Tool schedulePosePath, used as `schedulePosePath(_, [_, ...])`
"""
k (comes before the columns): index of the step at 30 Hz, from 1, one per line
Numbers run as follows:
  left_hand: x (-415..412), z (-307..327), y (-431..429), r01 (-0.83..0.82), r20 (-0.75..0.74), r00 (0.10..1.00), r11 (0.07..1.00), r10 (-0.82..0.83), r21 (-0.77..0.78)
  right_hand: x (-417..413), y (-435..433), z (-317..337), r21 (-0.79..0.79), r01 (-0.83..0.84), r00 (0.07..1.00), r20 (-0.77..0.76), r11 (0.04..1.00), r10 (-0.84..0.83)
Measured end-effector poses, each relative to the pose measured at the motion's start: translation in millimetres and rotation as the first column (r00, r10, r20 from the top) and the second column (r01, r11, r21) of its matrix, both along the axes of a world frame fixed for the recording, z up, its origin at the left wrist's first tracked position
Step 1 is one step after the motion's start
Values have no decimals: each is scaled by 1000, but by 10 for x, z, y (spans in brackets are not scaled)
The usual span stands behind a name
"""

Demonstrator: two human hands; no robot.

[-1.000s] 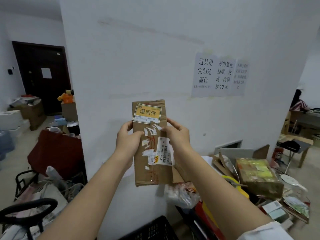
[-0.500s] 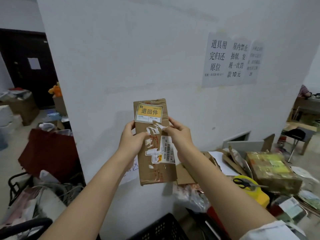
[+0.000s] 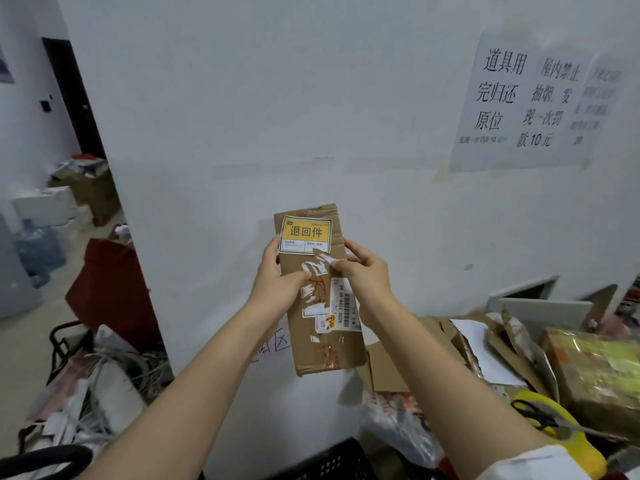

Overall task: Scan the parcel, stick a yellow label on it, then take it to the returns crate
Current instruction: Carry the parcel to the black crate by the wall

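Observation:
I hold a flat brown cardboard parcel (image 3: 325, 344) upright in front of a white wall. A yellow label (image 3: 305, 233) is stuck near its top, and a white barcode label (image 3: 344, 304) sits lower on its right side. My left hand (image 3: 277, 278) grips the parcel's left edge. My right hand (image 3: 363, 275) grips the right edge, thumb pressing on torn white tape. The top rim of a black perforated crate (image 3: 332, 460) shows at the bottom edge, below the parcel.
Flattened cardboard (image 3: 408, 362), a plastic-wrapped box (image 3: 599, 372), scissors on yellow tape (image 3: 550, 414) and plastic bags (image 3: 401, 424) pile up at the right. A red-brown bag (image 3: 110, 289), cables and a black chair arm (image 3: 45, 462) crowd the left. Paper notices (image 3: 530, 102) hang on the wall.
The view has moved closer to the wall and dipped, so the crate rim shows more. The parcel stays in both hands, now lower in the frame and tilted slightly.

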State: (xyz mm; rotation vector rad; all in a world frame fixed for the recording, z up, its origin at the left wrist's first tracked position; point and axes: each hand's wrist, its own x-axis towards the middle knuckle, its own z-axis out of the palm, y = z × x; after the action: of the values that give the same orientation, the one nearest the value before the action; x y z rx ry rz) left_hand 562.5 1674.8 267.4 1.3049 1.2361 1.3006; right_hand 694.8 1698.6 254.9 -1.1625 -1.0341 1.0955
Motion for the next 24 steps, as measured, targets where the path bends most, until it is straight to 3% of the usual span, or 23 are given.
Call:
schedulePosePath(13, [193,-833,418,-138,28,989,973,146,-182,214,551,-786,-161,-193,981,-10,968,194])
schedulePosePath(24, [-68,-1671,681,-333,-61,939,846,340,-416,84,645,-1754,-356,-291,957,-121,888,265])
